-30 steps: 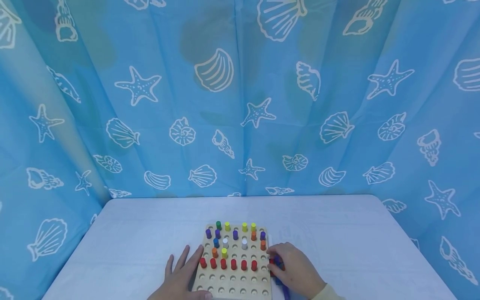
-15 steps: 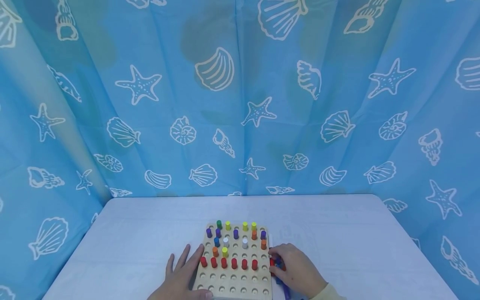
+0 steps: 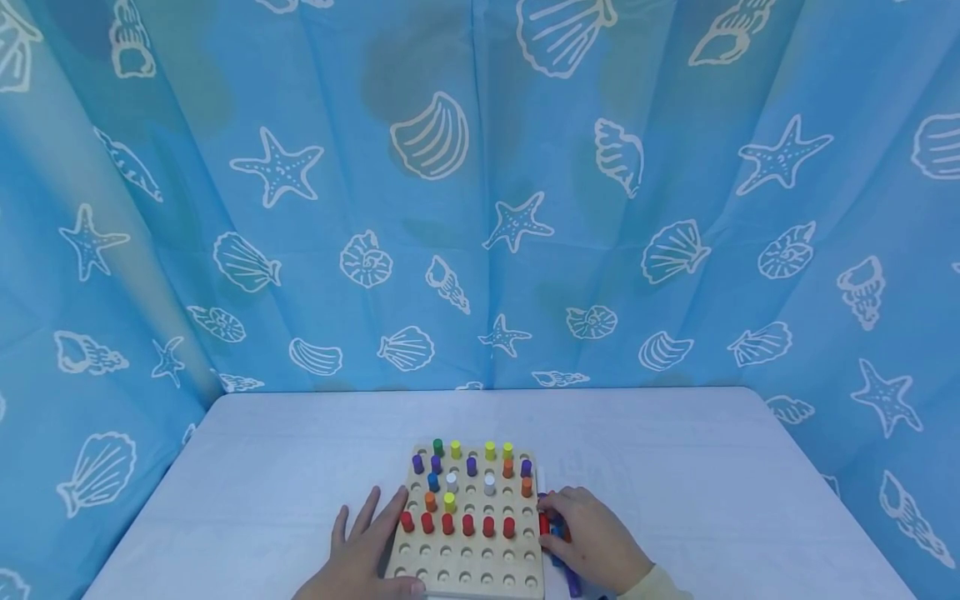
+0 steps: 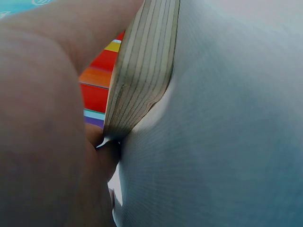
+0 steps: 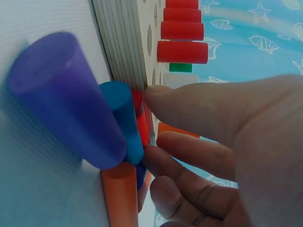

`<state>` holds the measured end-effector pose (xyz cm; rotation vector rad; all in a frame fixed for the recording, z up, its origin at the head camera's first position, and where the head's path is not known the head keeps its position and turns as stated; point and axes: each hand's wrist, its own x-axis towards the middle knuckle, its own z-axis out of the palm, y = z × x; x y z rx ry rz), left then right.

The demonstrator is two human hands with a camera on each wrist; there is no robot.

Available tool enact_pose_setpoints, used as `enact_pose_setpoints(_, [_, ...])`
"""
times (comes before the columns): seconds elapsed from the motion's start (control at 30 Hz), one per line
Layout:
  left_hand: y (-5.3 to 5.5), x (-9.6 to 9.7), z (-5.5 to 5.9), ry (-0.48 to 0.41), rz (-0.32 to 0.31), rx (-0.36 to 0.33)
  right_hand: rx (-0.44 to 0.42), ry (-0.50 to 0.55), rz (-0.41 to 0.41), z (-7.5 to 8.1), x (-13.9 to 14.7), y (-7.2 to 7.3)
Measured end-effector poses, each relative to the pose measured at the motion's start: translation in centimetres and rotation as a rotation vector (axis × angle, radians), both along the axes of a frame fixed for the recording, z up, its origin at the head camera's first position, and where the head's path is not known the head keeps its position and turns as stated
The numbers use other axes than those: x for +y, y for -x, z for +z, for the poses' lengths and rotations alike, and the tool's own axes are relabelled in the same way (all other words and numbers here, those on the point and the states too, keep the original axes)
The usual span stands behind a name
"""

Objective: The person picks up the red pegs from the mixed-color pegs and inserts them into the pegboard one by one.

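Observation:
A wooden pegboard (image 3: 476, 557) with rows of round holes lies on the table. Coloured pegs stand in it, including a row of red pegs (image 3: 447, 524). My left hand (image 3: 362, 554) rests against its left side, fingers spread, thumb over the near left corner. Beside the board's right edge, my right hand (image 3: 592, 533) has thumb and fingertips at either end of a loose red peg (image 5: 142, 124). In the right wrist view a purple peg (image 5: 68, 101), a teal-blue peg (image 5: 123, 120) and an orange peg (image 5: 120, 194) lie close to these fingers; the hand partly hides the pile.
A white-covered table (image 3: 690, 467) extends around the board. A blue curtain (image 3: 480, 208) with white shells and starfish hangs behind and at both sides. A thin white strip (image 3: 542, 478) shows by the board's right edge.
My right hand stays by the loose pegs, its fingers moving slightly. The red peg and the pegs beside it have shifted and show more. My left hand has not visibly moved on the board.

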<state>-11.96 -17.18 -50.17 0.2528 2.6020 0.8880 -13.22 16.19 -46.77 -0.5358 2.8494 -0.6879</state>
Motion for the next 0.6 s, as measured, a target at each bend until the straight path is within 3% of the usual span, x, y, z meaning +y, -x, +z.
enact_pose_setpoints(0.6, [-0.15, 0.08, 0.38, -0.001, 0.008, -0.02, -0.063, -0.064, -0.036, 0.23, -0.05, -0.15])
